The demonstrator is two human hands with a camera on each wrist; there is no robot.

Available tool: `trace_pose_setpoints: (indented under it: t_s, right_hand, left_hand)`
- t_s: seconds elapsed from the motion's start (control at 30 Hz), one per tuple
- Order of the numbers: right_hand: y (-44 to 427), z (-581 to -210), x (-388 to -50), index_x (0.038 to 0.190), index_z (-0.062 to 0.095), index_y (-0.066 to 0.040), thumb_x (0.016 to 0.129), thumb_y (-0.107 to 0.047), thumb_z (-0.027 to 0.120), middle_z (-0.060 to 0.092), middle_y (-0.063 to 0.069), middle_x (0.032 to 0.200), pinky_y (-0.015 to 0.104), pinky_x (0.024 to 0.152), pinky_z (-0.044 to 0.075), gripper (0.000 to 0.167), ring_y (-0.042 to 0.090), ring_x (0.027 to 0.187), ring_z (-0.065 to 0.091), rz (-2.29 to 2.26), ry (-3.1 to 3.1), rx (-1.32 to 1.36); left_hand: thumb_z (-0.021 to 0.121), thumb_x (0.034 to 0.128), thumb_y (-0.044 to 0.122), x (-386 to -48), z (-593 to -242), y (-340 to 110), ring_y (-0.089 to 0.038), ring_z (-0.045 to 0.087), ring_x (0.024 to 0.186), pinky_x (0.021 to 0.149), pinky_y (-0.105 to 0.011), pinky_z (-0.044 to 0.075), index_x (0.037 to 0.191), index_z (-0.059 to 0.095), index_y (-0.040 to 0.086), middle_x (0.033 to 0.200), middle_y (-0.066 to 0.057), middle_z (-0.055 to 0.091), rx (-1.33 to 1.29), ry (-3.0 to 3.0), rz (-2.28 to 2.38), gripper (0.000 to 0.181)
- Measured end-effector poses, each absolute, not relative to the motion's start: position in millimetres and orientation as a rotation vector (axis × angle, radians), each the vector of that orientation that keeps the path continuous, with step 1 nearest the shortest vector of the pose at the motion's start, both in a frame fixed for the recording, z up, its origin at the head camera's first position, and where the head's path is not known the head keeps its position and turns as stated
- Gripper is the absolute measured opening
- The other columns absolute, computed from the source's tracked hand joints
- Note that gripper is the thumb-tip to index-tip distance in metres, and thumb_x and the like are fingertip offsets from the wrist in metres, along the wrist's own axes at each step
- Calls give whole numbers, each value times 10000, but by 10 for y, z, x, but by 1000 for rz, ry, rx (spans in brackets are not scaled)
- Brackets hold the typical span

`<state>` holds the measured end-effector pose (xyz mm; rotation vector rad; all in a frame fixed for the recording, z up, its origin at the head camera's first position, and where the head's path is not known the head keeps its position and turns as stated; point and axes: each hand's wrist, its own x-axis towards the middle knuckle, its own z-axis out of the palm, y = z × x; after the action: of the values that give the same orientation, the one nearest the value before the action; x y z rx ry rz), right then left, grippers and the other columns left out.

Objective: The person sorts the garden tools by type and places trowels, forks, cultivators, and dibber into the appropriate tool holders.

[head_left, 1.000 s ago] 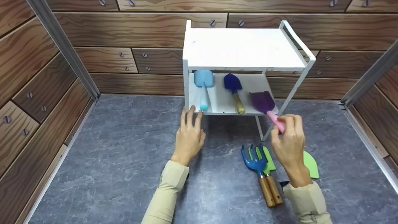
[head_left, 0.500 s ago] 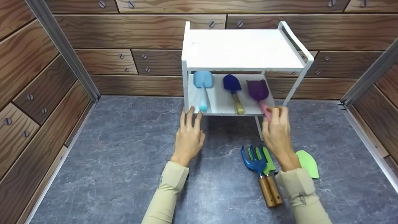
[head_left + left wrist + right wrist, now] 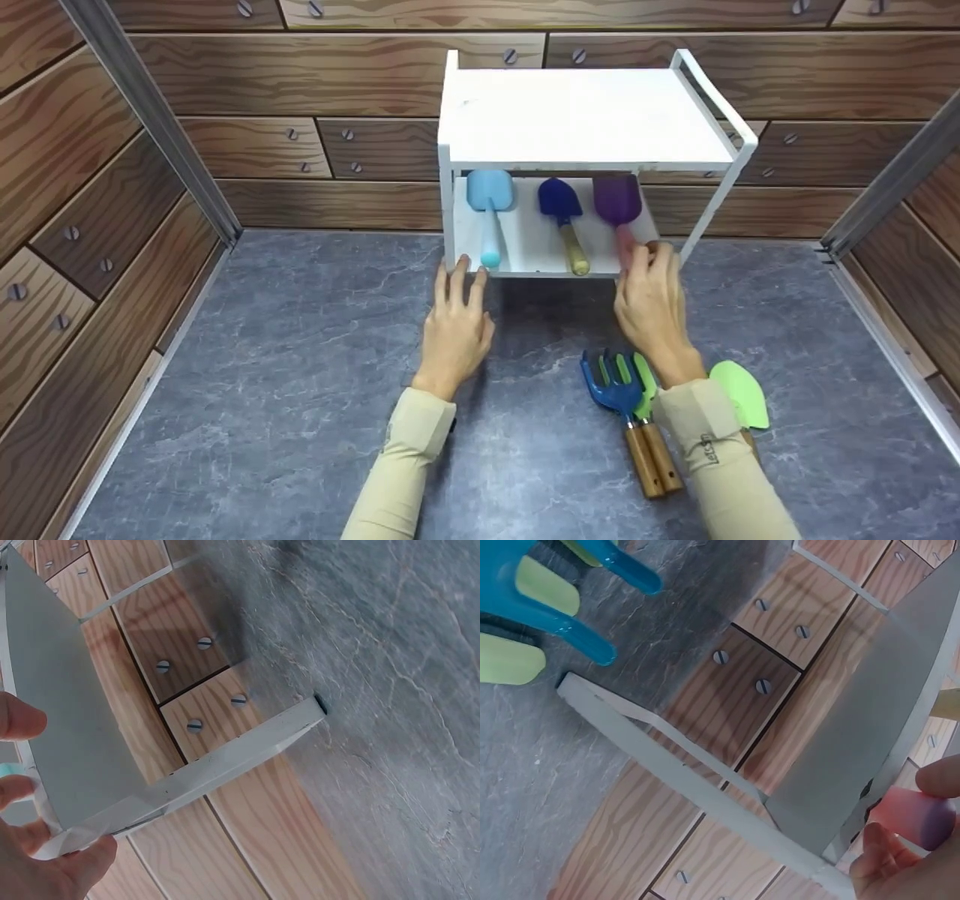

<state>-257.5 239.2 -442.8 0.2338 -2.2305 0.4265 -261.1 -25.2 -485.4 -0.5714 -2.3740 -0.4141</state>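
My right hand (image 3: 651,300) pinches the pink handle (image 3: 911,816) of a shovel with a purple blade (image 3: 618,199). The blade lies on the lower shelf (image 3: 525,259) of a white two-tier rack (image 3: 592,116), at the right end. My left hand (image 3: 455,337) has its fingers extended and touches the rack's front left corner; in the left wrist view, fingertips (image 3: 94,859) lie against the post. To the left of the purple shovel, on the same shelf, are a dark blue trowel (image 3: 560,201) with a wooden handle and a light blue shovel (image 3: 490,190).
On the grey marbled floor (image 3: 285,375), a blue hand fork (image 3: 616,394) overlaps a green wooden-handled tool (image 3: 645,397). A green trowel (image 3: 739,391) lies to their right, partly under my right sleeve (image 3: 709,442). Wood-patterned walls (image 3: 337,75) enclose the area.
My right hand has moved left and away from me, bringing the purple shovel deeper onto the shelf and straighter. The left hand has stayed at the rack's corner.
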Motion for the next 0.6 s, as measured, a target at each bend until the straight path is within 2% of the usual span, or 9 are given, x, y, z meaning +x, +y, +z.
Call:
trace_pose_setpoints:
  t_s: [0.33,0.47,0.6]
  right_hand:
    - [2330,-4372,-2650,1085,531,143,1017,-30,425,481,356,1022,631,677,470,214,545,861,483,335,-2210,257]
    - [2330,-4360,-2648,1097,536,136,1009,-18,427,477,350,1037,636,676,473,208,542,873,485,342,-2236,236]
    - [2355,-4354,-2616,1146,540,127,972,11,499,477,351,1076,649,666,493,213,541,922,498,401,-2270,213]
  left_hand:
    - [747,844,107,-2606,-4856,-253,-509,380,1369,756,-445,629,1411,526,3,1499,-246,400,-568,-2385,-414,618]
    - [754,839,102,-2610,-4856,-253,-509,380,1368,738,-453,631,1411,524,1,1500,-245,401,-570,-2379,-423,624]
    - [767,830,96,-2614,-4853,-245,-508,381,1367,718,-452,634,1407,528,1,1499,-241,403,-570,-2376,-430,631]
